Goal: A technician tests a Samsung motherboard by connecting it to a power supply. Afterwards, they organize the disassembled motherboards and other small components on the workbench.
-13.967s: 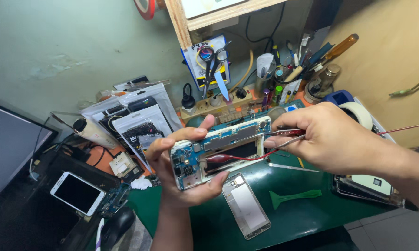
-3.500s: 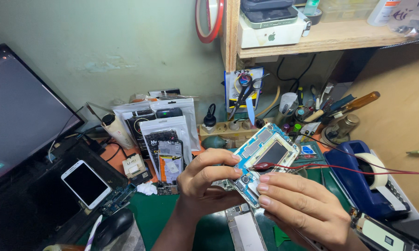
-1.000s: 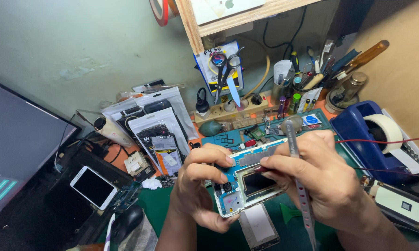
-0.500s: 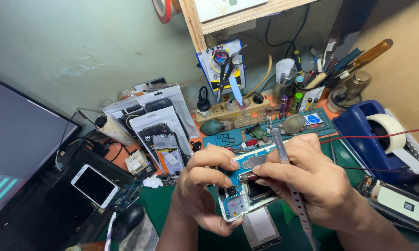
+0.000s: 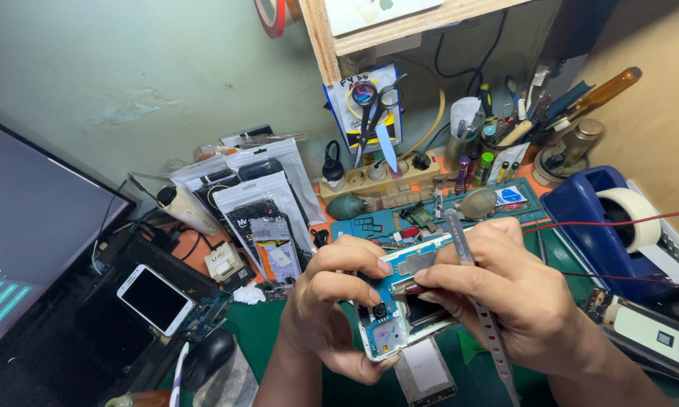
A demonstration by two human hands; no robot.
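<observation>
My left hand (image 5: pixel 326 309) grips an opened phone frame (image 5: pixel 399 320) with a blue circuit board, its camera end toward me. My right hand (image 5: pixel 509 298) rests over the frame's right half and holds metal tweezers (image 5: pixel 471 286) that run diagonally across my fingers. The thumb and forefinger of both hands meet over a small metal part (image 5: pixel 415 264) at the middle of the board. Red probe wires (image 5: pixel 603 223) trail off to the right behind my right hand.
A second phone panel (image 5: pixel 428 371) lies on the green mat below my hands. A white phone (image 5: pixel 155 299) lies at left beside a dark monitor (image 5: pixel 30 226). A blue tape dispenser (image 5: pixel 607 218) stands at right. Scissors (image 5: pixel 373 113), tool cups and packaged parts (image 5: pixel 260 218) crowd the back.
Both hands drew the phone frame lower and closer together. The tweezers swung from upright to a diagonal across my right hand, and my fingertips closed on the board's middle.
</observation>
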